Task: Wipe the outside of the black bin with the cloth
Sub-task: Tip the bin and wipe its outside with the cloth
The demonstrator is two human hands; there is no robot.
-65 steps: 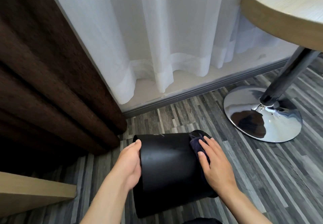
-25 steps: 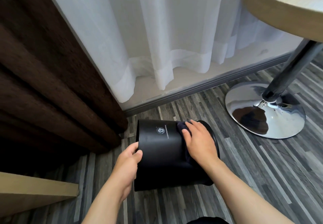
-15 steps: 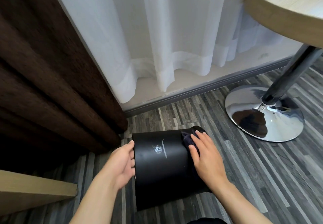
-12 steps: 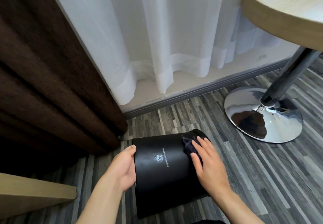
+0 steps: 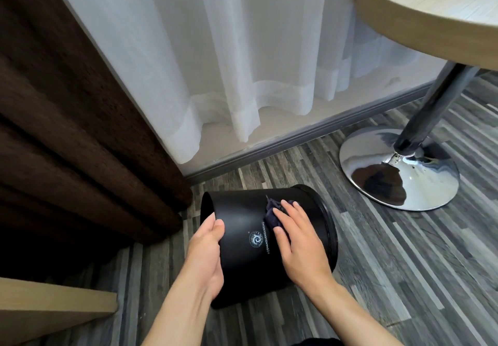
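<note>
The smooth round black bin [image 5: 242, 227] lies tipped on striped wood-look floor [image 5: 390, 251]. The right hand [image 5: 299, 248], fingers flat, presses a crumpled dark cloth [image 5: 270, 215] to its wall; the left hand [image 5: 207, 254] cups its end.

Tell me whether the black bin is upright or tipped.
Tipped. The black bin lies sideways on the floor, its side wall and sideways logo facing up.
</note>
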